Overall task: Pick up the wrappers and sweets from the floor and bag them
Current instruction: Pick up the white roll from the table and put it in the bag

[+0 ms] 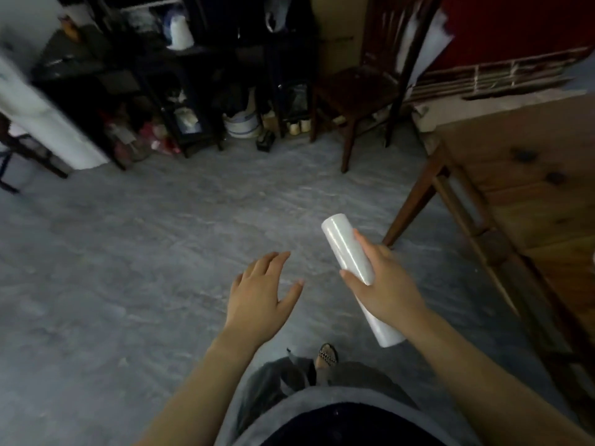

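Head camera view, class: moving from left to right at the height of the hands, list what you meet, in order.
Open left hand → white shiny plastic roll, gripped by the right hand → dark brown wooden table leg → light knotty wooden table top.

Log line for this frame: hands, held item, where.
right hand: holds white roll | left hand: open, empty | over grey floor

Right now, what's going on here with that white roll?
A person stands on a grey floor beside a wooden table. Their right hand grips a white roll, perhaps of bags, near its middle. The left hand is open and empty, hovering just left of it. No wrappers or sweets show on the floor in view.
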Tool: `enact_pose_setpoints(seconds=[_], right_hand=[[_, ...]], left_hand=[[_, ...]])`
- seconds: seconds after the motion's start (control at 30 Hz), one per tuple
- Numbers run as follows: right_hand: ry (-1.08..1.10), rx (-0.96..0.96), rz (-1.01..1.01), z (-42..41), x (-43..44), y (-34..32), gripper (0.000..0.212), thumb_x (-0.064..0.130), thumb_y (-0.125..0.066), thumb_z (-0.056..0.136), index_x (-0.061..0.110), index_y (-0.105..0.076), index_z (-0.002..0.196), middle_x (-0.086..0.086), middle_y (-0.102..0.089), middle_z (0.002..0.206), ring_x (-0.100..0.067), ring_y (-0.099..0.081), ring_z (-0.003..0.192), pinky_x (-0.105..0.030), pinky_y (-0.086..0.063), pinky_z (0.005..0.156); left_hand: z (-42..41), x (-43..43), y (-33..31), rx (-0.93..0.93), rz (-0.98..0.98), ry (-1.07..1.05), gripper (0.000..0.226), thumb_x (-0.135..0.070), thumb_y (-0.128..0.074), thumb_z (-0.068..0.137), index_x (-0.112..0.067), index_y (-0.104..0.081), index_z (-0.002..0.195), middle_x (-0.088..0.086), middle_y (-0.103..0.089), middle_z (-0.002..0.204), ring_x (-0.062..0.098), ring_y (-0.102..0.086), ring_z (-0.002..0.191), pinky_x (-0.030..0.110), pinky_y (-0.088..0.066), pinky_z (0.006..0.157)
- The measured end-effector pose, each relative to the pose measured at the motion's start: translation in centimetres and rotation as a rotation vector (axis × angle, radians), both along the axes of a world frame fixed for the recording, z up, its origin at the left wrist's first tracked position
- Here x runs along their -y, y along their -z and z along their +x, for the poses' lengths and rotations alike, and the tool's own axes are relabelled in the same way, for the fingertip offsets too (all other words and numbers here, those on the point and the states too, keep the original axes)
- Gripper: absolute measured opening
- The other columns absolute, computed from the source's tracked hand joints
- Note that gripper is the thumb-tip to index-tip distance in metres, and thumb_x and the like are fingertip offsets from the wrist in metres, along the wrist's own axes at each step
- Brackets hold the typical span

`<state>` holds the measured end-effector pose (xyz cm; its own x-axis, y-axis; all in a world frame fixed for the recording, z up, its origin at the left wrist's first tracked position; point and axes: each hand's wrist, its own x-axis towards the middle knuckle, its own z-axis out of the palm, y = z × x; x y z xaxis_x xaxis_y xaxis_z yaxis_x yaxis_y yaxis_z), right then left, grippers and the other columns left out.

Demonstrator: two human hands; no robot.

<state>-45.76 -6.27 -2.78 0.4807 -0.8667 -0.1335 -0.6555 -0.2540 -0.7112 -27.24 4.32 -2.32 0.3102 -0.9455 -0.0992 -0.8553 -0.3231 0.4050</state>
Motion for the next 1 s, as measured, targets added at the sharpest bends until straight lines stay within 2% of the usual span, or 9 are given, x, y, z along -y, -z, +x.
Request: enact_pose_setpoints(seconds=[0.13,0.27,0.47,0.63,0.77,0.83,1.0], right_hand=[[0.123,0.017,-0.023,0.1,5.0,-0.7,0.069,0.04,-0.057,0.085,0.035,-0.018,0.142,-0.001,-0.04,0.138,-0.018,-0.046,0.118,-0.031,-0.038,0.092],[0.318,-0.011,-0.023,-1.4,10.1,-0.6,0.069,0.04,-0.057,0.086,0.035,-0.017,0.143,-0.001,-0.041,0.141,-0.017,-0.046,0.12,-0.031,-0.038,0.095],[0.75,-0.023,-0.01,-5.0,15.7,-1.5,0.066,0.037,-0.056,0.087,0.034,-0.019,0.142,-0.002,-0.038,0.143,-0.019,-0.042,0.126,-0.03,-0.034,0.099],[1.087,0.011,-0.04,-8.9,17.0,-2.1,0.067,0.038,-0.054,0.088,0.037,-0.014,0.142,0.0,-0.033,0.145,-0.018,-0.039,0.127,-0.032,-0.038,0.097],[1.322,-0.054,-0.168,-14.0,15.4,-3.2,0.067,0.03,-0.059,0.087,0.032,-0.022,0.142,-0.001,-0.036,0.144,-0.01,-0.036,0.125,-0.027,-0.033,0.099],[1.426,-0.062,-0.225,-17.5,14.3,-4.1,0.063,0.03,-0.06,0.086,0.028,-0.027,0.141,0.0,-0.039,0.144,-0.01,-0.036,0.126,-0.032,-0.034,0.104],[1.556,-0.07,-0.36,-26.6,12.6,-5.0,0.06,0.031,-0.063,0.084,0.025,-0.035,0.137,0.0,-0.05,0.135,-0.01,-0.047,0.117,-0.031,-0.041,0.098]], left_hand=[[1.3,7.8,-0.5,0.011,-0.007,0.121,0.07,-0.065,-0.022,0.081,-0.024,-0.039,0.136,0.001,-0.046,0.139,0.023,-0.044,0.126,0.046,-0.039,0.101],[1.4,18.2,-0.4,0.062,0.009,0.378,0.071,-0.064,-0.02,0.08,-0.026,-0.036,0.138,0.001,-0.044,0.142,0.021,-0.04,0.129,0.045,-0.035,0.104],[-2.7,32.7,-0.8,0.048,-0.025,0.742,0.069,-0.065,-0.022,0.082,-0.025,-0.04,0.136,0.002,-0.047,0.139,0.023,-0.044,0.126,0.045,-0.038,0.103],[-10.6,40.9,-1.2,0.018,-0.04,1.14,0.068,-0.065,-0.024,0.082,-0.026,-0.039,0.136,0.002,-0.046,0.139,0.021,-0.044,0.125,0.045,-0.04,0.101],[-19.3,43.7,-1.7,0.014,-0.091,1.424,0.065,-0.063,-0.025,0.085,-0.025,-0.036,0.137,0.001,-0.043,0.14,0.018,-0.041,0.127,0.04,-0.038,0.101],[-24.1,44.0,-2.0,-0.023,-0.115,1.533,0.058,-0.059,-0.031,0.09,-0.025,-0.035,0.137,0.001,-0.042,0.142,0.018,-0.04,0.128,0.038,-0.037,0.1],[-35.2,44.2,-2.0,-0.131,-0.062,1.631,0.052,-0.054,-0.038,0.09,-0.03,-0.035,0.136,-0.004,-0.039,0.144,0.015,-0.037,0.132,0.03,-0.03,0.103]])
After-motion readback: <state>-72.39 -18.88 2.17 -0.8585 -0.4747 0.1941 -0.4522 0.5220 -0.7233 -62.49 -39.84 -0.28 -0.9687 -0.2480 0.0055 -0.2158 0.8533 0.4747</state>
